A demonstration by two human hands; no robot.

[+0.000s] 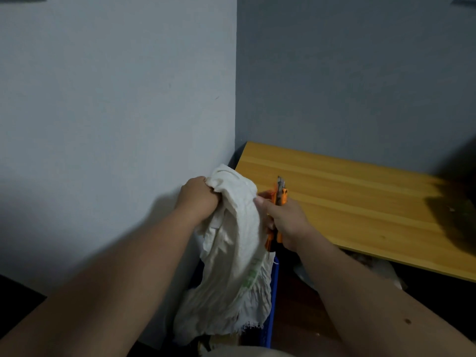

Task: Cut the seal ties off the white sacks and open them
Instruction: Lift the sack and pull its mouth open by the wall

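A crumpled white sack (235, 253) with faint green print hangs in the middle of the view, its frayed edge at the bottom. My left hand (198, 198) is clenched on the sack's upper left fold. My right hand (286, 222) grips an orange utility knife (279, 199) upright against the sack's right side, blade tip pointing up, thumb touching the cloth. No seal tie shows; the folds hide it.
A wooden tabletop (347, 197) runs to the right, with a dark blurred object (456, 210) on its far right end. A blue crate edge (271, 305) stands below the sack. Grey walls meet in a corner behind.
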